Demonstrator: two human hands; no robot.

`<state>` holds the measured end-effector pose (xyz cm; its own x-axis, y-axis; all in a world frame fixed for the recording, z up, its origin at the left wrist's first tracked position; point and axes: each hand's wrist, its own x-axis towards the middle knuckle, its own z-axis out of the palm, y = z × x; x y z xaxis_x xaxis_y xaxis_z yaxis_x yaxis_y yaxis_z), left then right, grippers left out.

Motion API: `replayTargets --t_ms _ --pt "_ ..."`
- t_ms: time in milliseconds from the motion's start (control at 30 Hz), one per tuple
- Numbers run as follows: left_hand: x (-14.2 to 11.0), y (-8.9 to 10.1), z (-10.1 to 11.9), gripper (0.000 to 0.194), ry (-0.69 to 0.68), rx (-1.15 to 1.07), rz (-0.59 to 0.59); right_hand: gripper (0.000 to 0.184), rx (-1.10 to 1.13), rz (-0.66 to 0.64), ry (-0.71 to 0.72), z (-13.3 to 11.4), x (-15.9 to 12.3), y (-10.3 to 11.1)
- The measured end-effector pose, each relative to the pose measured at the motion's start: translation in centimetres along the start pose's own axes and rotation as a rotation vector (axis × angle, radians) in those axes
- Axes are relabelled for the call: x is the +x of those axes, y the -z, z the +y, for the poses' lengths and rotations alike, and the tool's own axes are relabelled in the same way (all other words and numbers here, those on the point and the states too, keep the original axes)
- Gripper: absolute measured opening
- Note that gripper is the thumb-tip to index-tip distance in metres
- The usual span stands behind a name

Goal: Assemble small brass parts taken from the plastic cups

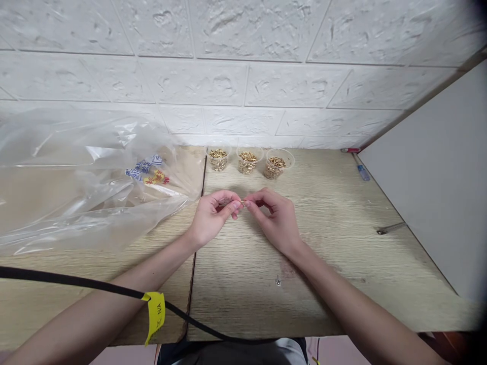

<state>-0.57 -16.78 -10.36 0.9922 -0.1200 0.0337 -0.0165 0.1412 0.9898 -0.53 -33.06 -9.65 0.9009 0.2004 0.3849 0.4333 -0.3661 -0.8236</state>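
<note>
Both hands are meeting in the middle of the pale wood-grain bench (335, 218), and the small gold-coloured metal piece (242, 202) is sitting right where their fingertips are coming together! The left hand (215, 215) is pinching from one side with thumb and forefinger, the right hand (277, 218) is pinching from the other, both grips closing down tight on the piece, with no gap showing. Neither hand is lying nearer: the piece is bridging the two. Its long axis seems to be running sideways, from hand to hand, though the fingers are covering too much to be sure. Beyond the knuckles, three round see-through plastic cups (292, 161) are lining up near the white brick-patterned wall (224, 86), all holding heaps of slim gold-coloured metal pieces (247, 156); the middle cup is standing almost straight beyond the pinch. Over on the left, a big crumpled see-through plastic bag (76, 167) is crowding that side, its edge lying near the left hand, and a black cable (95, 285) with a yellow tag (155, 314) is crossing the view over the left forearm. A tiny silvery metal bit (278, 282) is lying nearer the body, just beside the right forearm.
</note>
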Motion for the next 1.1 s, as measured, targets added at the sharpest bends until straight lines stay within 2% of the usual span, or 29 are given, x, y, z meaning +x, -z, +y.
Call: replayTargets --t_ms 133,300,533,600,667,800,867,967,1100 --pt "-0.2 -0.2 -0.3 0.016 0.009 0.028 0.032 0.015 -0.136 0.007 0.117 -0.1 -0.3 0.0" --pt "-0.2 -0.5 -0.5 0.016 0.06 0.002 0.072 0.018 -0.199 0.016 0.172 0.3 -0.4 -0.2" --pt "0.0 -0.7 -0.6 0.017 0.081 -0.023 0.11 0.019 -0.192 0.038 0.137 0.1 -0.5 -0.7" --pt "0.0 -0.7 -0.6 0.016 0.073 -0.019 0.111 0.017 -0.157 0.05 0.084 0.0 -0.5 -0.9" --pt "0.1 -0.7 -0.7 0.016 0.07 -0.012 0.109 0.015 -0.084 0.053 -0.033 0.1 -0.4 -1.0" --pt "0.1 -0.6 -0.8 0.018 0.069 0.004 0.103 0.016 0.21 -0.012 -0.342 0.4 0.0 -1.0" --pt "0.1 -0.6 -0.7 0.02 0.056 0.002 0.098 0.019 0.335 -0.026 -0.387 0.5 0.2 -0.8" --pt "0.0 -0.4 -0.4 0.024 0.038 -0.018 0.076 0.02 0.378 -0.015 -0.301 0.4 0.4 -0.6" --pt "-0.1 -0.1 -0.2 0.026 0.021 -0.038 0.064 0.016 0.237 -0.013 -0.114 0.3 0.3 -0.6"
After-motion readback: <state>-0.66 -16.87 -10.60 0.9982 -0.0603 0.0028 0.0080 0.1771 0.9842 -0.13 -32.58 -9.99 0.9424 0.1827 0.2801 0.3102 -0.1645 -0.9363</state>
